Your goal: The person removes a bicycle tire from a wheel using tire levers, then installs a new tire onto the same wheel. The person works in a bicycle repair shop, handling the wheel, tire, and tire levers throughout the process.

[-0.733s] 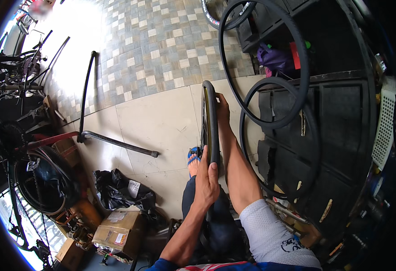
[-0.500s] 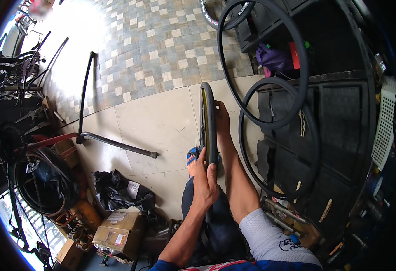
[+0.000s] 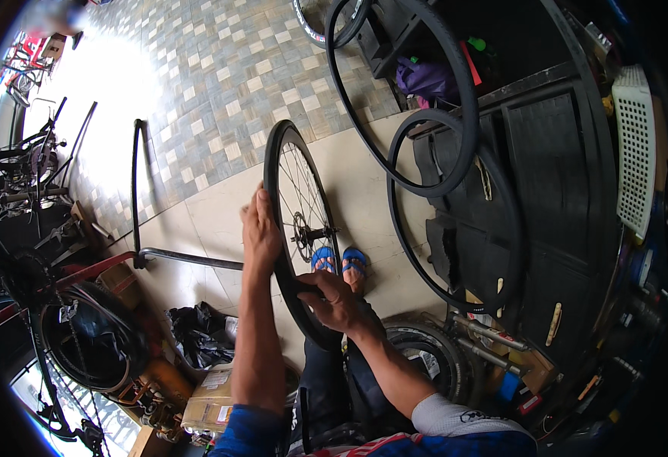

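Observation:
A bicycle wheel with a black tyre stands upright and tilted before my legs, its spokes and dark hub showing. Along the tyre's left side, my left hand is closed against it, the fingers close together. My right hand grips the near part of the tyre, thumb on top and its other fingers partly hidden. Below the hub, my feet in blue sandals show beside and through the spokes.
Two loose black tyres, a bigger one and a lower one, hang by a black cabinet on the right. On the left are a bent tubular stand, a black plastic bag, a cardboard box and bicycle parts.
The wheel has shifted left and turned from nearly edge-on to show its spokes. My left hand has gone farther up its left side; my right hand has come down to its near part.

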{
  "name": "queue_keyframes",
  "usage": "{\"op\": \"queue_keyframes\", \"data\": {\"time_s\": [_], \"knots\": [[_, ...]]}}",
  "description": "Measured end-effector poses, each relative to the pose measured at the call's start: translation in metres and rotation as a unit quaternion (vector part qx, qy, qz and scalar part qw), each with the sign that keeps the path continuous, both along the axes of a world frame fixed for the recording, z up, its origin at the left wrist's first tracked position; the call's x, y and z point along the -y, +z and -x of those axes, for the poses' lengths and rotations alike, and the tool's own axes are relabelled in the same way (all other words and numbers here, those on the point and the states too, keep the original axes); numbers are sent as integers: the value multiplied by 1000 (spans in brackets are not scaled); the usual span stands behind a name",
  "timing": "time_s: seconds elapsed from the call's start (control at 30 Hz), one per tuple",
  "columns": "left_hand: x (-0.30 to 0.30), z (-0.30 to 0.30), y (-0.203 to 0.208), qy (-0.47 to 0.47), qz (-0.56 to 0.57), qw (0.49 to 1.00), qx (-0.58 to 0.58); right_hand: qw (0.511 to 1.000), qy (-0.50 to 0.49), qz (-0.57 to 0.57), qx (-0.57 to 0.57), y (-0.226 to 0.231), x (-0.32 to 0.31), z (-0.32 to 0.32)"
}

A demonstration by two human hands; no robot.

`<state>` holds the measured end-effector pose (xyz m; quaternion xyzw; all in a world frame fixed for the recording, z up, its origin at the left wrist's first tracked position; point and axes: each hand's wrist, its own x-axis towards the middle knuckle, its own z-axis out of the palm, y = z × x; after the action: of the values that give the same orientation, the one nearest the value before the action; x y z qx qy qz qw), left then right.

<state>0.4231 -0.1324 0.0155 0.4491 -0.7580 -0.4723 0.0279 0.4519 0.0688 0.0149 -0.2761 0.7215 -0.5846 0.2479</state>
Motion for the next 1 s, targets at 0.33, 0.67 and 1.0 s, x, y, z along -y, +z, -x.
{"op": "queue_keyframes", "data": {"time_s": [0.33, 0.67, 1.0], "knots": [[0, -22, 16, 65, -181, 981, -24, 984, -100, -150, -2, -83, 80, 120], [-5, -27, 21, 104, -331, 936, -52, 969, -139, -170, 116, -76, 123, 138], [0, 4, 8, 37, -183, 982, -43, 952, -166, 114, 231, -70, 118, 93]]}}
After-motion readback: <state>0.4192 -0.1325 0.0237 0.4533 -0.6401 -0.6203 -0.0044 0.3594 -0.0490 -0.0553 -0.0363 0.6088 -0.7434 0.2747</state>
